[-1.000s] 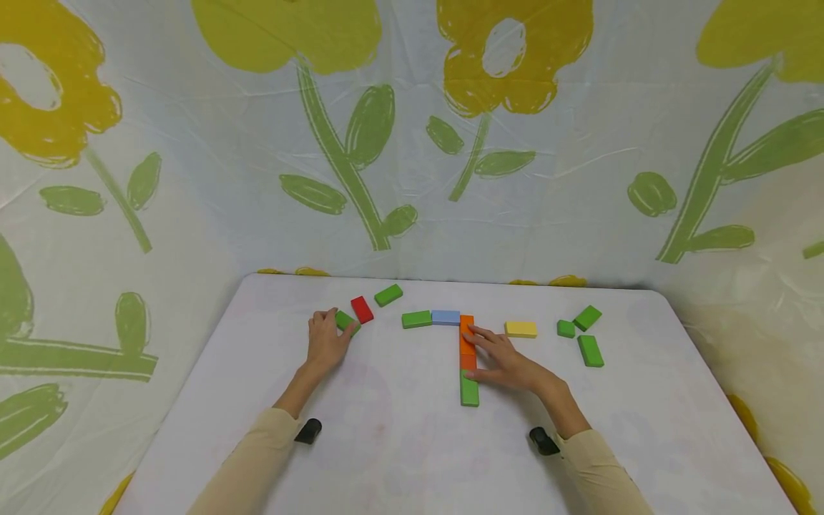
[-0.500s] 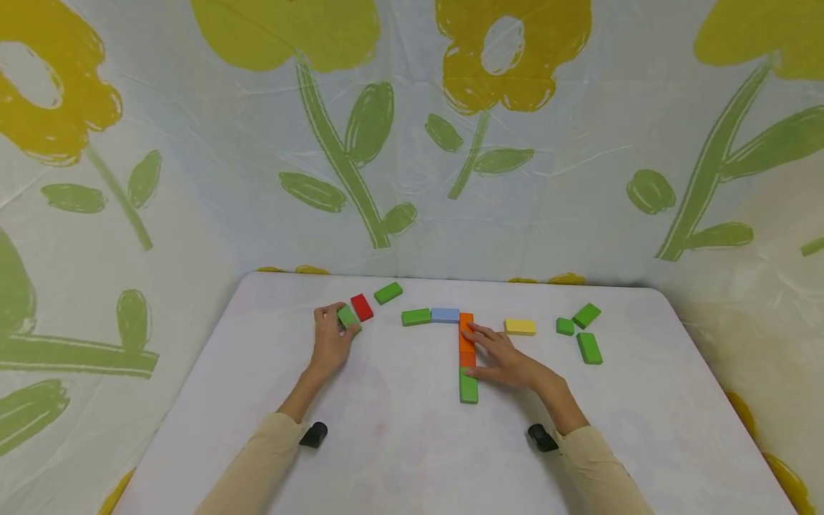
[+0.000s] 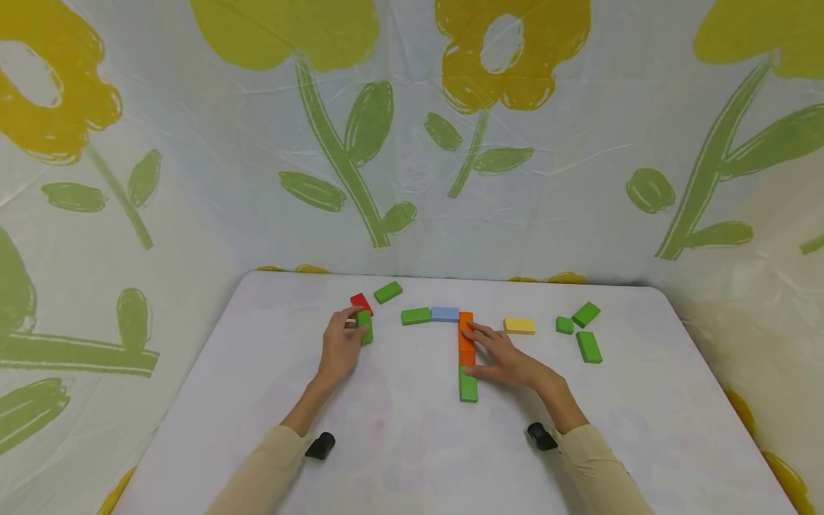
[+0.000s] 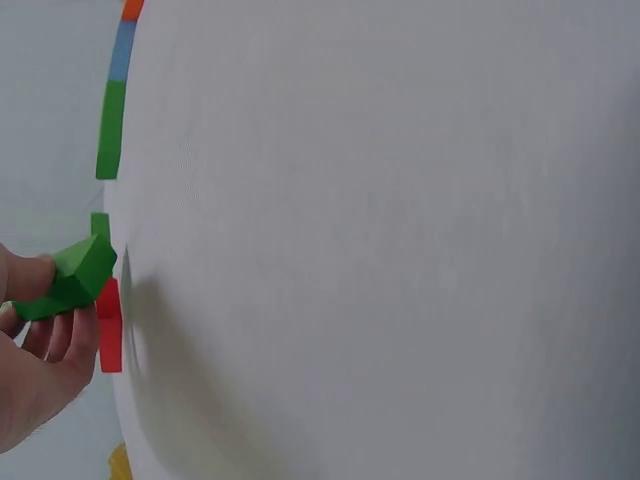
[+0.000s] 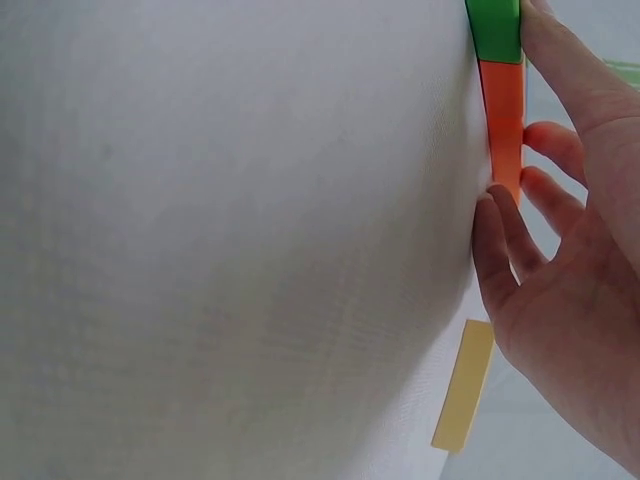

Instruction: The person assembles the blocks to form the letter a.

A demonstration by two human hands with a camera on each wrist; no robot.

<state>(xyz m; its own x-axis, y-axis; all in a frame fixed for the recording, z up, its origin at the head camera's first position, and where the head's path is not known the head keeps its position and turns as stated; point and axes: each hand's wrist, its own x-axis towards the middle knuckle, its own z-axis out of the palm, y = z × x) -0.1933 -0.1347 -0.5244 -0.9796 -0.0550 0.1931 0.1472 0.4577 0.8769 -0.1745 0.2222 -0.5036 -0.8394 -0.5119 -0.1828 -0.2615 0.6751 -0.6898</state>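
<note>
My left hand [image 3: 342,345] pinches a green block [image 4: 84,270] between thumb and fingers, with its shadow on the table in the left wrist view. Just behind it lies a red block [image 3: 360,302], partly covered in the head view. My right hand [image 3: 508,360] rests with spread fingers along a column of blocks. Its fingertips touch the orange block [image 5: 505,110], and the thumb lies on the green block [image 3: 468,389] at the column's near end. From the column's far end, a blue block [image 3: 445,315] and a green block [image 3: 415,316] run left in a row.
Another green block [image 3: 388,292] lies behind that row. A yellow block [image 3: 519,326] lies right of the column. Farther right sit a small green cube [image 3: 564,325] and two green blocks, one of them nearer [image 3: 589,347]. A flowered cloth [image 3: 547,214] hangs behind the white table [image 3: 399,458].
My left hand has picked up the green block, turned it more upright in the head view and moved it right, in front of the red block. My right hand stays put.
</note>
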